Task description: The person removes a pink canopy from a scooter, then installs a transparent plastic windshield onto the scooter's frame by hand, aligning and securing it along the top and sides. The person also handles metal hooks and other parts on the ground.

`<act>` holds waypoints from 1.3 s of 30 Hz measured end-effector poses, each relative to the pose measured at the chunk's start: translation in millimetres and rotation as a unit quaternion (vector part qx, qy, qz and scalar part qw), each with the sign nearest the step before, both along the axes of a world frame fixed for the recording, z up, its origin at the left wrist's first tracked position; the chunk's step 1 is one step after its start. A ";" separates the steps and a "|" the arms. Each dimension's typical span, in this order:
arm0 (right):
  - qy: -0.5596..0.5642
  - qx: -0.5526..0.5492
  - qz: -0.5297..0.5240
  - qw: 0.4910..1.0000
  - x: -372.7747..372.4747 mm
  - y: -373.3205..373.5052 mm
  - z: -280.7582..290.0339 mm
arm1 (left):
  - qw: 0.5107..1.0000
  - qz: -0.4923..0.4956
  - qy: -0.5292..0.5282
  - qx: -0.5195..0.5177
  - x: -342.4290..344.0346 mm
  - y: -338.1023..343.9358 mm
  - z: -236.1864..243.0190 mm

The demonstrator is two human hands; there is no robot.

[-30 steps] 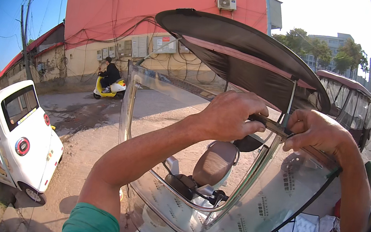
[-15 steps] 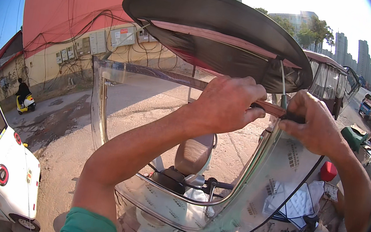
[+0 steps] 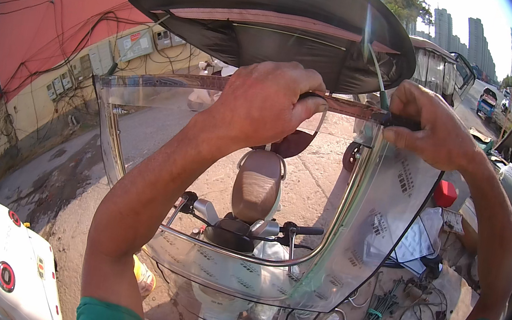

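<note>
A clear plastic windshield [image 3: 404, 200] with a metal-framed opening stands in front of me, with a dark brown strip [image 3: 355, 107] along its top edge. My left hand [image 3: 270, 103] is closed around the strip near its middle, thumb toward me. At the strip's right end, my right hand [image 3: 434, 129] pinches a black piece [image 3: 402, 121]; its exact kind is partly hidden by the fingers. Just beside that hand, the green lower end of a thin canopy strut [image 3: 383, 96] comes down. The black oval canopy [image 3: 270, 14] spreads above both hands.
Behind the windshield is a scooter with a brown seat [image 3: 257, 186] and a handlebar grip [image 3: 308, 231]. A small white vehicle [image 3: 7, 256] stands at lower left. Cables [image 3: 424, 314], a red box [image 3: 445, 194] and flat sheets [image 3: 404, 243] lie at right.
My left hand has slid left along the strip, away from my right hand, which keeps its hold at the end. The view has shifted, and the yellow scooter's rider is nearly out of sight.
</note>
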State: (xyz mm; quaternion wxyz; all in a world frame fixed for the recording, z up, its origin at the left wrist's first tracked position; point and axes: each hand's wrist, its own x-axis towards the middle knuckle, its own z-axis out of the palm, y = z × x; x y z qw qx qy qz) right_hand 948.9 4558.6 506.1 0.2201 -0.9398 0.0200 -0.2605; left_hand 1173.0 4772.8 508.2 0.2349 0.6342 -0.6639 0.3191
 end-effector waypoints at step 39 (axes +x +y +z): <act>0.012 0.037 -0.048 0.998 6.5 1.7 0.6 | 0.972 0.139 0.109 0.157 -2.2 53.9 56.1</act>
